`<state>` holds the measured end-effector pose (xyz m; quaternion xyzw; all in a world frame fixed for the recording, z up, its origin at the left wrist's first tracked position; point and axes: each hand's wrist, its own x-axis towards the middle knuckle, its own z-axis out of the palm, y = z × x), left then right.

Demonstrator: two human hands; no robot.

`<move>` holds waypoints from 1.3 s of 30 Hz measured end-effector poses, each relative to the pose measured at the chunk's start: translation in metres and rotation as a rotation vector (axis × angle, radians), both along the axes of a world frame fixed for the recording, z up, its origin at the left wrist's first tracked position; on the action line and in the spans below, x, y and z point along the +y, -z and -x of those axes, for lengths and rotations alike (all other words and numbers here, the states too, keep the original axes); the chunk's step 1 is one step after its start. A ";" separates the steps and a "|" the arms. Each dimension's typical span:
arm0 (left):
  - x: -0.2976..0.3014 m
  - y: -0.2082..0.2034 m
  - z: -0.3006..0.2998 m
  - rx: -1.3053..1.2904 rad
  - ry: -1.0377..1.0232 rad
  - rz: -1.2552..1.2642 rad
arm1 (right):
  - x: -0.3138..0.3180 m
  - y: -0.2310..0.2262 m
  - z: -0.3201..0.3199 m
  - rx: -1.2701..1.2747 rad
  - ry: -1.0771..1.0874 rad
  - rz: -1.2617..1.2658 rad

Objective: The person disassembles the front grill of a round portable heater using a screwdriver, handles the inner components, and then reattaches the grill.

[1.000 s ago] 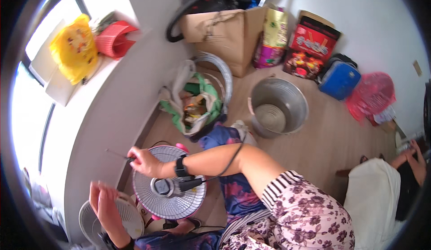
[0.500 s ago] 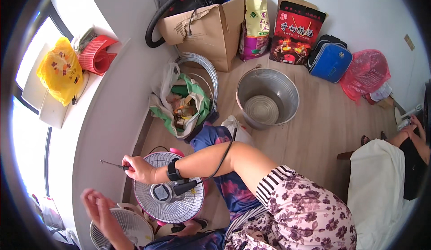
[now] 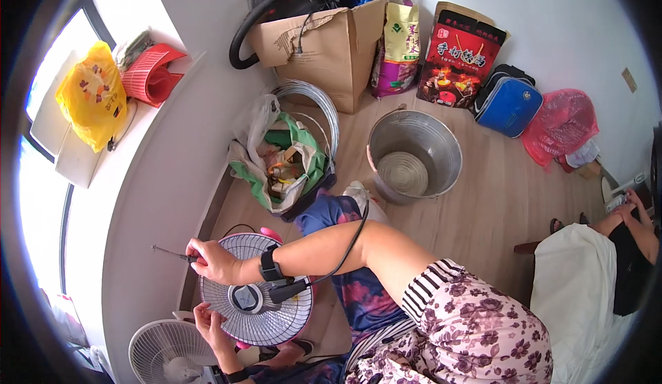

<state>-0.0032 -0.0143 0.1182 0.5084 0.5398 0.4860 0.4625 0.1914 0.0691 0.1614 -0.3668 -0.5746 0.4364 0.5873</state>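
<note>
My right hand (image 3: 215,261) grips a screwdriver (image 3: 191,258) by its dark handle, its thin metal shaft pointing left. That arm reaches over a pink-rimmed round appliance with a wire grille (image 3: 289,318), which looks like a fan or dish heater. My left hand (image 3: 210,320) is at the grille's lower left edge, fingers loosely bent and apart; whether they touch it, I cannot tell. A dark grey handle-like piece (image 3: 288,291) with a black cable (image 3: 345,253) lies over the grille, below my right wrist.
A white fan (image 3: 169,353) stands at lower left. Beyond are an open green-and-white bag of odds and ends (image 3: 314,142), coiled wire (image 3: 331,108), a metal bucket (image 3: 448,153) and a cardboard box (image 3: 331,60). Another person (image 3: 634,246) sits at far right near a white cloth (image 3: 576,280).
My left hand has moved right and down from beside the wall to the grille's edge. My right hand stays over the appliance with the screwdriver. The view has shifted slightly.
</note>
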 end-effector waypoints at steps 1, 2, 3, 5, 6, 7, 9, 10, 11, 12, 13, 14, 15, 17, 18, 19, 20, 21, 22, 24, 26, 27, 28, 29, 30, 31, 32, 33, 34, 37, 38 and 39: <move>-0.001 0.002 0.000 0.000 -0.008 -0.004 | 0.000 -0.001 0.000 -0.016 0.006 -0.004; 0.000 0.006 -0.003 -0.004 0.004 0.017 | 0.002 0.002 0.001 -0.007 0.025 -0.024; 0.001 0.008 -0.006 -0.008 0.017 0.037 | 0.004 0.004 0.001 -0.017 0.020 -0.018; 0.000 0.010 -0.010 -0.011 0.004 0.042 | 0.005 0.009 -0.001 -0.052 -0.007 0.042; -0.001 0.010 -0.011 0.011 0.016 0.038 | 0.005 0.009 0.000 -0.053 -0.007 0.041; -0.001 0.010 -0.011 0.031 0.029 0.033 | 0.005 0.009 0.001 -0.061 -0.005 0.031; -0.002 0.013 -0.006 0.026 0.027 0.036 | 0.002 0.006 0.002 -0.073 -0.002 0.018; -0.004 0.015 -0.003 0.021 0.027 0.040 | 0.000 0.004 0.002 -0.069 -0.018 0.033; -0.004 0.016 -0.006 0.011 0.032 0.033 | 0.001 0.003 0.000 -0.070 -0.031 0.043; -0.005 0.015 -0.009 0.032 0.018 0.022 | -0.001 0.002 -0.001 -0.071 -0.031 0.059; -0.008 0.015 -0.010 0.051 0.004 0.011 | -0.005 0.005 0.005 -0.083 -0.022 0.052; -0.008 0.020 -0.003 0.080 0.009 0.010 | -0.002 0.013 0.013 -0.027 0.004 -0.006; -0.009 0.025 0.002 0.074 0.014 0.024 | 0.001 0.018 0.015 0.029 0.035 -0.056; -0.015 0.026 0.007 0.071 -0.011 0.055 | -0.005 0.012 0.017 -0.005 -0.052 0.053; -0.012 0.026 0.003 0.070 -0.003 0.054 | -0.004 0.012 0.014 -0.016 -0.042 0.053; -0.010 0.027 0.000 0.060 0.013 0.039 | -0.002 0.013 0.012 -0.023 -0.035 0.056; -0.014 0.025 0.001 0.059 0.017 0.034 | 0.001 0.019 0.014 -0.037 -0.010 0.029; -0.018 0.019 0.000 0.078 0.005 0.059 | 0.001 0.018 0.016 -0.044 0.009 0.017; -0.013 0.017 -0.005 0.093 0.018 0.034 | 0.006 0.020 0.014 -0.064 0.005 0.046; -0.010 0.009 -0.013 0.087 0.024 0.022 | 0.005 0.012 0.009 -0.042 0.039 0.008; -0.009 0.010 -0.015 0.047 0.041 0.041 | 0.005 0.006 0.002 -0.068 0.012 0.024; -0.008 0.011 -0.015 0.027 0.063 0.052 | 0.004 0.007 0.002 -0.067 0.022 0.007; -0.010 0.011 -0.017 0.010 0.029 0.065 | 0.003 0.007 0.003 -0.062 0.009 0.010; -0.011 0.014 -0.014 0.011 0.023 0.066 | 0.001 0.008 0.003 -0.072 -0.015 0.039; -0.011 0.018 -0.010 0.020 0.027 0.071 | 0.001 0.007 0.003 -0.085 -0.038 0.066; -0.010 0.020 -0.007 0.027 0.032 0.075 | 0.002 0.006 0.003 -0.088 -0.042 0.063; -0.011 0.022 -0.006 0.024 0.032 0.075 | 0.001 0.006 0.005 -0.073 -0.036 0.055; -0.011 0.022 -0.006 0.021 0.034 0.076 | 0.000 0.007 0.006 -0.058 -0.029 0.046; -0.011 0.023 -0.007 0.018 0.036 0.076 | 0.000 0.008 0.005 -0.062 -0.028 0.044; -0.013 0.023 -0.005 0.023 0.031 0.089 | -0.004 0.002 0.004 -0.089 -0.062 0.096; -0.013 0.022 -0.007 0.019 0.034 0.087 | -0.004 0.003 0.005 -0.081 -0.057 0.087; -0.013 0.021 -0.008 0.025 0.031 0.089 | -0.004 0.005 0.005 -0.073 -0.051 0.077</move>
